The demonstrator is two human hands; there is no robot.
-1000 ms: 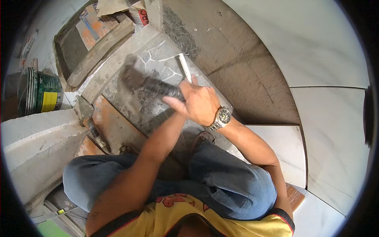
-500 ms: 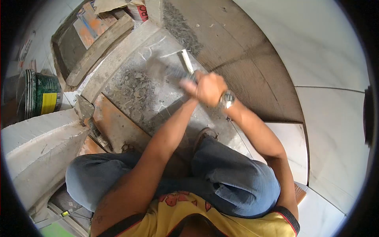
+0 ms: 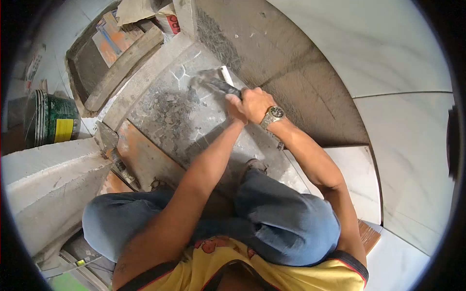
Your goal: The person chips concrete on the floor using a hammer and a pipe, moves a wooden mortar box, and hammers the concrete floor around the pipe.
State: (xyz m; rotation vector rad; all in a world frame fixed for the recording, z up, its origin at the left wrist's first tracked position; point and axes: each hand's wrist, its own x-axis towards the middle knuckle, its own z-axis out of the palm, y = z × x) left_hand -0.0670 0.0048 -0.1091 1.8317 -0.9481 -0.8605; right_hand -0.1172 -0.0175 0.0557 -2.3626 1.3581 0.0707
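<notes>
My right hand (image 3: 257,103), with a watch (image 3: 275,112) at the wrist, is closed round the dark handle of a tool (image 3: 226,87). The tool's grey head is blurred, so its kind is unclear. My left hand (image 3: 236,114) sits right below and against the right one, mostly hidden; its fingers cannot be made out. Under the tool is a grey slab (image 3: 213,119) with white line marks. Loose grey debris (image 3: 170,109) lies on the slab to the left of the tool. A narrow white strip (image 3: 226,75) shows just behind the handle.
A trowel (image 3: 108,138) lies at the left beside an orange-stained board (image 3: 145,148). Farther left stands a green bucket (image 3: 63,107). A mortar trough (image 3: 80,104) with a wooden beam (image 3: 124,68) is at the upper left. Large pale tiles (image 3: 398,126) curve along the right.
The blurred tool head has shifted slightly right and its handle shows more clearly. My hands have stayed nearly in place, and the right wrist has turned so the watch face shows. More loose debris shows.
</notes>
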